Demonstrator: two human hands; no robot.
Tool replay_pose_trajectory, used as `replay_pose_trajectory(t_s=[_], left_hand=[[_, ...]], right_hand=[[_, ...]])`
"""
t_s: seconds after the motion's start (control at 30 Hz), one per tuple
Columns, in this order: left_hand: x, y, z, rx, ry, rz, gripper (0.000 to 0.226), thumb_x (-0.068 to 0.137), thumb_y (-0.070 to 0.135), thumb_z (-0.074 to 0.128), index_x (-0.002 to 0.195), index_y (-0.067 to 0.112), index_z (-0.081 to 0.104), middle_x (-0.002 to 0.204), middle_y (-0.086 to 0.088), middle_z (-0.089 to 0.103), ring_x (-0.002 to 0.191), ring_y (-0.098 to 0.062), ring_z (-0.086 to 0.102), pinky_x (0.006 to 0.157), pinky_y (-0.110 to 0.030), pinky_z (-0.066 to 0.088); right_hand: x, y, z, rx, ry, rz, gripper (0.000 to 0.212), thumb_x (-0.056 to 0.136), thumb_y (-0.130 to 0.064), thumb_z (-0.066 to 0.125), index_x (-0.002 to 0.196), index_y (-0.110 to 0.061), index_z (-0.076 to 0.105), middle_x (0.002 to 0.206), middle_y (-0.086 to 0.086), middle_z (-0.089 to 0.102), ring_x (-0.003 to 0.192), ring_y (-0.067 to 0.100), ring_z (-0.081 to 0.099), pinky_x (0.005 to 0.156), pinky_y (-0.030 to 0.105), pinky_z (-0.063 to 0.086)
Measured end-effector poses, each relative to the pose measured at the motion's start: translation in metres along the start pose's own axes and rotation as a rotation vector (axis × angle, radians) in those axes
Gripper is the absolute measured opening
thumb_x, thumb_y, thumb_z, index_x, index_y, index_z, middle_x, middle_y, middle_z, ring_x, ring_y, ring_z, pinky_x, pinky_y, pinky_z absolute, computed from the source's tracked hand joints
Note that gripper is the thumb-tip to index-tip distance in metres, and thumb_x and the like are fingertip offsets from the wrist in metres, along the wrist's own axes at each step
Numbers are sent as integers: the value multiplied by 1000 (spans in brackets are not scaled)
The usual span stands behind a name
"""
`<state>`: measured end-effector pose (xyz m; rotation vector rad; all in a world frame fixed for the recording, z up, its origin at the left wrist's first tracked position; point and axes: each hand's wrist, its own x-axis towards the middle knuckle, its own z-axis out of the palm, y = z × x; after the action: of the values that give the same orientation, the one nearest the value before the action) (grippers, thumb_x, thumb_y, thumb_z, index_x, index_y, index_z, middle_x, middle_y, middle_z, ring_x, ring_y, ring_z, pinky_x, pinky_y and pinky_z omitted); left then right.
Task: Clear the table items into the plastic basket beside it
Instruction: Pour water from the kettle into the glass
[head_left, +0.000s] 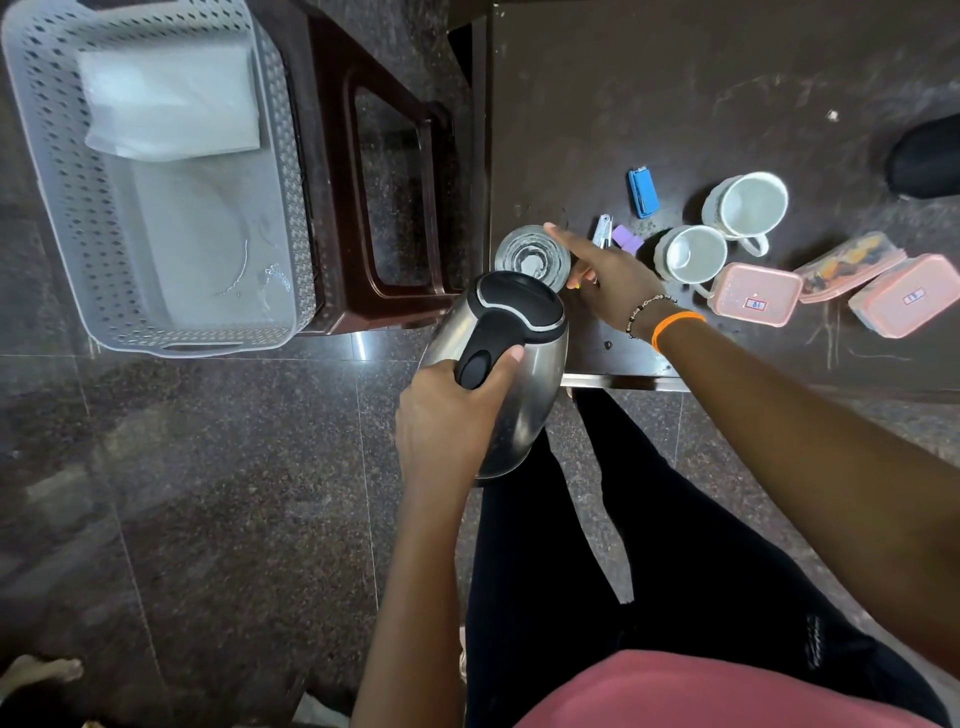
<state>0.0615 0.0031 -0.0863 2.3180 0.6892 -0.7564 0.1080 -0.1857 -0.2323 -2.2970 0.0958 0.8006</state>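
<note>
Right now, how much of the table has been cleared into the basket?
Barely started. The basket holds only white sheets and clear plastic. In hand: the left hand grips the kettle by its handle, off the table edge; the right hand reaches over the glass. Still on the table: two mugs, three pink boxes, small items.

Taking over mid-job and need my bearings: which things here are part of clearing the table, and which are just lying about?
Part of the job:
- kettle, gripped by left hand
- glass, under right hand
- two mugs
- pink boxes
- blue object
- basket

Lying about:
- brown stool
- black object at table edge
</note>
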Motion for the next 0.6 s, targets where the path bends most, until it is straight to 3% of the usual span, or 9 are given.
replay_pose_trajectory(t_s=[0.17, 0.6], left_hand=[[0, 4, -1, -4, -2, -30, 61, 68, 66, 64, 43, 18, 36, 44, 7, 44, 49, -18, 47, 50, -29, 32], [-3, 9, -1, -32, -36, -99, 58, 70, 68, 60, 49, 19, 39, 50, 5, 47, 50, -16, 49, 47, -27, 31]], right_hand=[[0, -1, 1, -67, 29, 3, 70, 86, -5, 48, 144, -37, 24, 98, 13, 68, 99, 31, 51, 89, 44, 49], [3, -1, -1, -29, 81, -36, 70, 76, -17, 71, 137, -33, 40, 91, 3, 74, 91, 26, 59, 82, 39, 51]])
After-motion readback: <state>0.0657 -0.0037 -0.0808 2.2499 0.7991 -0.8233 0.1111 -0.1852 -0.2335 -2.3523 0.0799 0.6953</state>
